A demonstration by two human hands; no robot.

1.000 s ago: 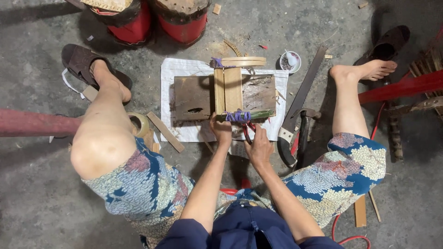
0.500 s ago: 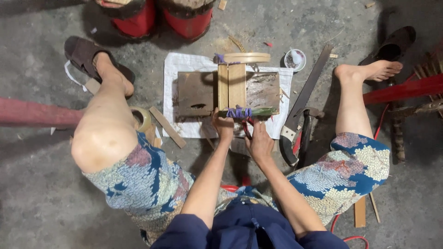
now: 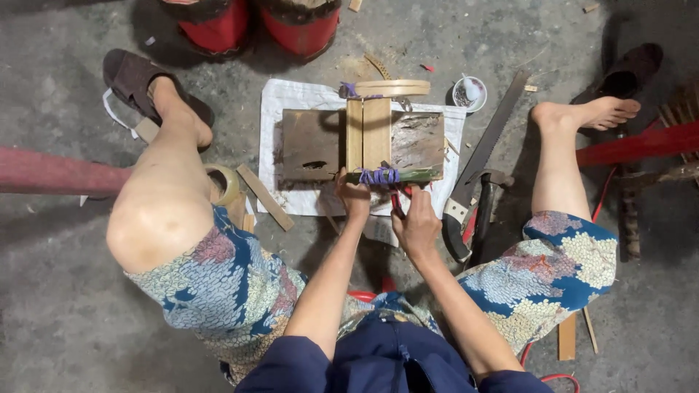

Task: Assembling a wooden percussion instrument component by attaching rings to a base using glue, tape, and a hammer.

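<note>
Two pale wooden slats [image 3: 368, 132] lie side by side on a dark wooden block [image 3: 313, 144], bound at the near end with purple cord [image 3: 378, 175] to a green bamboo strip [image 3: 411, 175]. A curved wooden piece [image 3: 393, 88] crosses their far end, also tied with purple cord. My left hand [image 3: 354, 199] grips the near end of the slats by the cord. My right hand [image 3: 416, 223] sits just right of it, closed on a red-handled tool [image 3: 395, 204] pointed at the binding.
The block rests on a white sheet [image 3: 284, 98] on concrete. A handsaw [image 3: 484, 149] and a hammer [image 3: 486, 196] lie to the right, a small white bowl [image 3: 470, 92] beyond. A tape roll [image 3: 227, 184] and wood strip [image 3: 263, 196] lie left. Two red buckets [image 3: 298, 25] stand ahead.
My hands stay at the purple binding with only small shifts. The view has drifted slightly, so the work sits a little higher in the frame.
</note>
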